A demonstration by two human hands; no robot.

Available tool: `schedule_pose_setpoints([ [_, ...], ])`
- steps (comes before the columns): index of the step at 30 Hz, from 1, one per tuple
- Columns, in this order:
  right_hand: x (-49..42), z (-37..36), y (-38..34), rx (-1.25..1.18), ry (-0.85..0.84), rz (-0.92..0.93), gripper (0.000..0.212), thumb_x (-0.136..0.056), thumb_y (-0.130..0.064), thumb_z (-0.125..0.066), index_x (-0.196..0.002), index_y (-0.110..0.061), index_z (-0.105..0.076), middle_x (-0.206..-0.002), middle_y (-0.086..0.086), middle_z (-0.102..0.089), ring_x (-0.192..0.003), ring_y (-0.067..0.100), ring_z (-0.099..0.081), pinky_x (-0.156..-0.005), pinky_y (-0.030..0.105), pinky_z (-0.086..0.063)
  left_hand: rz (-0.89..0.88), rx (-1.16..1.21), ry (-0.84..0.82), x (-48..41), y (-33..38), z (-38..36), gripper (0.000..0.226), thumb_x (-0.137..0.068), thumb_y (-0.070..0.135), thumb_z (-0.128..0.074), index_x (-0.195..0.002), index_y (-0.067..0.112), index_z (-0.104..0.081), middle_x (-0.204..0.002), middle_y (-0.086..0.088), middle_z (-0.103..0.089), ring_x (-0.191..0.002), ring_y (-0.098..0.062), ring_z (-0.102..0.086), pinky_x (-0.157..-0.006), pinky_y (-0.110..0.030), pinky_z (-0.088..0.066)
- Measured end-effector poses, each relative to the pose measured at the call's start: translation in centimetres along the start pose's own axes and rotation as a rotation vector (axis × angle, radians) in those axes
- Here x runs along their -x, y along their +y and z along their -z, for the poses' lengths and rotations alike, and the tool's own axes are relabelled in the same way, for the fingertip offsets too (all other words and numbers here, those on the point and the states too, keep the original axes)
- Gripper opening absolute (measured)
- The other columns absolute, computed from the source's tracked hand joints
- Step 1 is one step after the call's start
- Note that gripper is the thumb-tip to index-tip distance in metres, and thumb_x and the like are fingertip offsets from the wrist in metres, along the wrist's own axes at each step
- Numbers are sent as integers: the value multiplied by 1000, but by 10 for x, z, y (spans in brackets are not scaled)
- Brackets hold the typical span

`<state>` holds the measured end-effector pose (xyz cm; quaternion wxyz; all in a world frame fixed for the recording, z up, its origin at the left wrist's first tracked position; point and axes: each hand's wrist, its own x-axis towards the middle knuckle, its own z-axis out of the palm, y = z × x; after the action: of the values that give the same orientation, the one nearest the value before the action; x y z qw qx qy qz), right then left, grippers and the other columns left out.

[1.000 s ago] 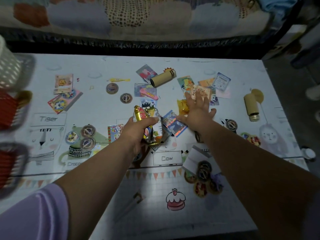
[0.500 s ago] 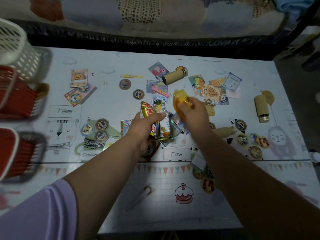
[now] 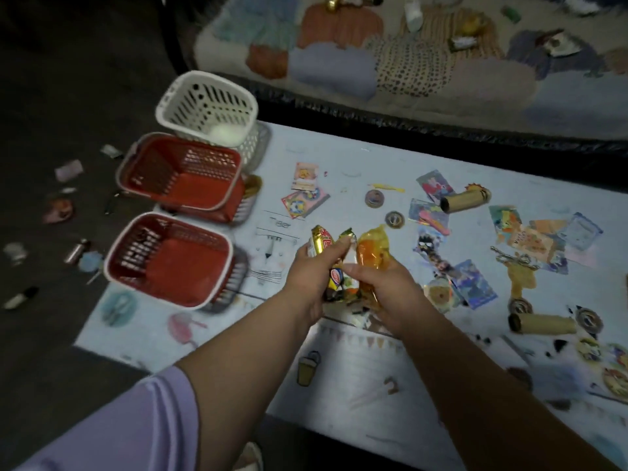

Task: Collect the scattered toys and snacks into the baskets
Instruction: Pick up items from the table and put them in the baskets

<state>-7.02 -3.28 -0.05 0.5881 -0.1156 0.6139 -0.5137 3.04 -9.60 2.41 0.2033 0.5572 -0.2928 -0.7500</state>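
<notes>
Dim light, dark floor [image 3: 68, 96], patterned rug [image 3: 411, 68]

Two red baskets [image 3: 176, 185], white basket [image 3: 207, 107], orange snack packet [image 3: 372, 254]

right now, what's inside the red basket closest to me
Nothing shows inside the near red basket: only its bare red floor and slotted walls. The strip of floor just under its right-hand rim is covered by that rim.

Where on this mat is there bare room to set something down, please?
Free: the near strip of the mat below its printed bunting; the corner in front of the nearer red basket; the far edge right of the white basket. Crowded: the right half, with cards, discs and tubes.
</notes>
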Motion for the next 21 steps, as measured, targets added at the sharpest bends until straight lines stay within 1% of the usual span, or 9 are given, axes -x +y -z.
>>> schedule_pose_setpoints([
  [2, -1, -29, -1, 69, 31, -14, 44, -63, -18, -81, -104, -20, -68, -98, 9, -74, -96, 33, -69, -92, 54, -51, -22, 7, 53, 4, 11, 26, 51, -76, 35, -76, -115, 24, -47, -100, -4, -68, -81, -19, -67, -57, -26, -53],
  [5, 2, -76, -6, 181, 84, 15, 31, -72, -7, -76, -100, -16, -64, -96, 12, -72, -90, 28, -69, -84, 42, -56, -53, -11, 115, 10, 28, 64, 77, -64, 43, -82, -128, 23, -46, -110, -5, -69, -92, -25, -69, -73, -41, -58],
  [6, 3, -90, -9, 218, 96, 33, 30, -72, -6, -76, -98, -16, -63, -97, 12, -70, -88, 28, -68, -81, 38, -57, -71, 1, 126, 13, 33, 76, 75, -65, 43, -82, -128, 23, -46, -109, -6, -69, -91, -25, -69, -76, -45, -58],
  [8, 5, -121, -12, 277, 90, 64, 32, -71, -7, -77, -96, -17, -60, -92, 11, -68, -85, 27, -66, -76, 36, -55, -97, 19, 164, 18, 46, 101, 64, -70, 37, -81, -123, 23, -48, -106, -6, -69, -88, -25, -69, -76, -45, -58],
  [12, 9, -175, -24, 344, 52, 84, 31, -70, -5, -76, -87, -22, -57, -78, 2, -63, -70, 17, -60, -64, 28, -50, -106, 58, 164, 29, 76, 147, 66, -70, 34, -82, -125, 22, -49, -108, -9, -70, -92, -30, -70, -70, -47, -58],
  [14, 12, -203, -31, 339, 48, 77, 31, -70, -3, -75, -88, -21, -57, -82, 4, -65, -76, 21, -64, -71, 34, -54, -112, 85, 123, 35, 91, 171, 62, -71, 30, -81, -125, 20, -52, -107, -11, -71, -91, -31, -71, -72, -47, -59],
  [17, 15, -241, -40, 287, 102, 25, 33, -68, -5, -73, -96, -17, -59, -92, 11, -68, -84, 28, -67, -80, 43, -55, -125, 100, 90, 45, 118, 199, 49, -76, 23, -78, -120, 21, -56, -103, -11, -72, -86, -28, -72, -64, -38, -59],
  [19, 16, -256, -44, 244, 94, 5, 40, -66, -8, -71, -103, -16, -61, -98, 13, -70, -87, 29, -68, -83, 46, -57, -128, 61, 85, 45, 130, 211, 60, -74, 25, -79, -127, 24, -51, -107, -8, -71, -92, -28, -71, -77, -45, -58],
  [21, 16, -273, -52, 215, 62, -5, 35, -70, -10, -71, -103, -20, -62, -99, 10, -71, -89, 27, -68, -83, 43, -57, -152, 61, 101, 45, 148, 221, 73, -72, 24, -81, -133, 25, -41, -113, -7, -68, -98, -28, -68, -88, -51, -54],
])
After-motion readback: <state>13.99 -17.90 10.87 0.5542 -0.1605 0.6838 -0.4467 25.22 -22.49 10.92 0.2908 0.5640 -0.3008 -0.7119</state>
